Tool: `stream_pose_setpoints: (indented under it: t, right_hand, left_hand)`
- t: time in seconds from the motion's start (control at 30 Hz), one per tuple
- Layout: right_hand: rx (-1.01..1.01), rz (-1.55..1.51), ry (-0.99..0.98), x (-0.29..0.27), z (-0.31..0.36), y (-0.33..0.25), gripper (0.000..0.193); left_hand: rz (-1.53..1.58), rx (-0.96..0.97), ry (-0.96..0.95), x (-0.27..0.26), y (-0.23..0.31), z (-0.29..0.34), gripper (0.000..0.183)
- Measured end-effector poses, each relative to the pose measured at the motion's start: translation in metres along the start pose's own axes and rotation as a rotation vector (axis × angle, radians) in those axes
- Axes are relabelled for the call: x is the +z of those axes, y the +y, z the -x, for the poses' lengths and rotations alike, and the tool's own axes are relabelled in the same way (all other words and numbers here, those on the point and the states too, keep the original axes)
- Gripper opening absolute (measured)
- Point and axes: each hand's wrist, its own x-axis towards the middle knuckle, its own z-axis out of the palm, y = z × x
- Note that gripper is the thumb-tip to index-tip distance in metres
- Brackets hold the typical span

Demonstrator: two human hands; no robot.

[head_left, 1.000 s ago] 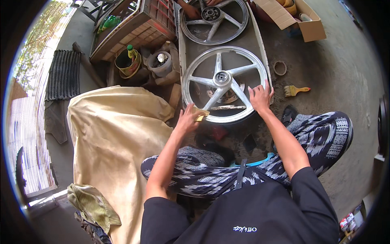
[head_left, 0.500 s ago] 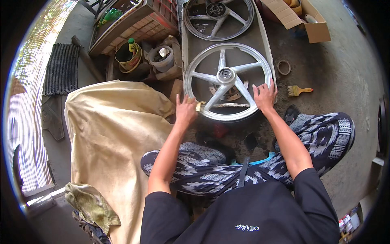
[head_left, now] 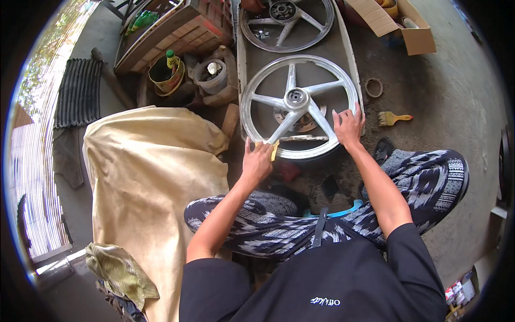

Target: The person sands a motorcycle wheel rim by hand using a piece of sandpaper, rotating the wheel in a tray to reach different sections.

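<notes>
A silver-grey five-spoke wheel (head_left: 296,98) lies flat over the near end of a shallow tray (head_left: 352,53). My left hand (head_left: 257,162) presses a folded yellow piece of what looks like sandpaper (head_left: 275,151) against the wheel's near-left rim, its fingers closed over it. On the right side of the rim rests my right hand (head_left: 349,129), thumb on the inside and fingers over the edge, gripping it. A brake disc (head_left: 307,127) shows between the spokes, beneath the wheel.
A second, darker wheel (head_left: 282,11) lies farther up the tray. On the right are a paintbrush (head_left: 395,118), a ring (head_left: 374,87) and an open cardboard box (head_left: 418,40). To the left stand buckets (head_left: 212,80), a crate (head_left: 188,40) and a tan cloth cover (head_left: 145,155).
My left hand has slid right and nearer along the rim with the yellow sandpaper. My right hand stays on the rim. A reddish-brown shape has appeared at the far wheel's upper left.
</notes>
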Motion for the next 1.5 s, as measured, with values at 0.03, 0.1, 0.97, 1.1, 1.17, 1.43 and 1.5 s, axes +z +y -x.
stream_pose_setpoints:
  t: [0.03,0.1,0.97,1.1,1.17,1.43,1.5]
  right_hand:
    - [0.013,0.012,-0.029,-0.002,-0.002,-0.001,0.043]
    - [0.013,0.022,-0.042,-0.004,-0.002,-0.007,0.045]
    - [-0.124,0.12,-0.29,-0.006,0.005,0.002,0.051]
    - [-0.103,0.141,-0.312,-0.011,0.005,0.0,0.05]
    - [-0.101,0.13,-0.309,-0.012,0.005,0.0,0.05]
    - [-0.096,0.133,-0.287,-0.014,0.006,0.001,0.051]
    - [-0.098,0.126,-0.284,-0.013,0.004,-0.005,0.051]
  left_hand:
    - [0.016,-0.028,0.007,-0.001,-0.007,-0.002,0.051]
    - [0.032,-0.11,0.057,0.0,-0.023,-0.003,0.042]
    - [0.137,-0.127,0.184,-0.002,0.044,0.012,0.018]
    - [0.274,-0.051,0.247,0.002,0.061,0.022,0.02]
    - [0.103,-0.178,0.131,-0.002,0.049,0.019,0.025]
    - [0.01,-0.091,0.151,-0.001,0.062,0.021,0.033]
    - [-0.143,-0.226,0.099,0.007,0.03,0.013,0.036]
